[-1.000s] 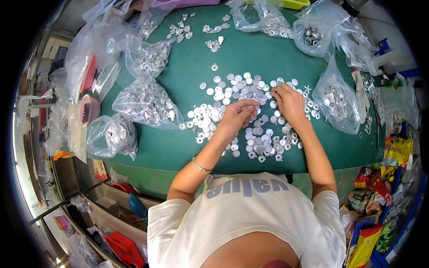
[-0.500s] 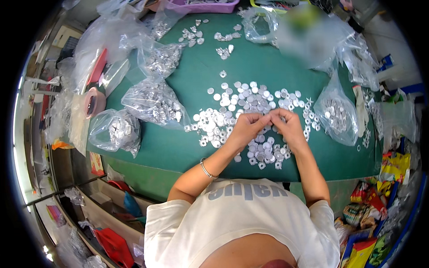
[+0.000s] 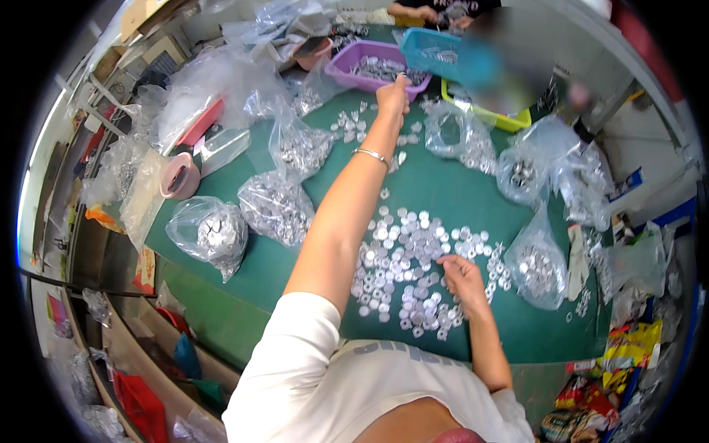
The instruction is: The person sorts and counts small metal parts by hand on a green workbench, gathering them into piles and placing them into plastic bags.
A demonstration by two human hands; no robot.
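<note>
Green table (image 3: 450, 193), silver discs (image 3: 415, 247), clear bags (image 3: 537, 264), purple basin (image 3: 354, 81)

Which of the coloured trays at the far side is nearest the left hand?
The purple tray, holding grey pieces: the left hand is at its near rim. The blue tray and the yellow-green tray both lie farther to the right.

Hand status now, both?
Left hand: at purple tray; grip can't be told.
Right hand: partly curled by silver discs; holding can't be told.

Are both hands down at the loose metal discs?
No, only the right hand is at the metal discs; the left hand is stretched out to the purple tray.
</note>
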